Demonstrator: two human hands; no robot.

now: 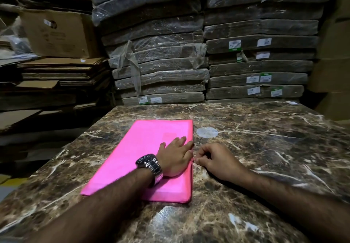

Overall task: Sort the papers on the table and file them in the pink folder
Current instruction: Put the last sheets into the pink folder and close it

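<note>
Marble table [265,148], backed at the far side by wrapped bundles [159,66], is carrying the closed pink folder [136,159] left of centre. Risk judged: the left hand [175,159] is pressing flat, fingers straight, on the cover, so a lift at the edge may be fighting that weight and creasing the cover. The right hand [217,161], fingers curled, is resting at the folder's right edge, just right of the left hand; whether it is gripping cannot be told.

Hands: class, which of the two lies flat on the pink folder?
The left hand, wearing the wristwatch, lies flat on the pink folder; the right hand rests on the marble table, fingers curled at the folder's edge.
</note>
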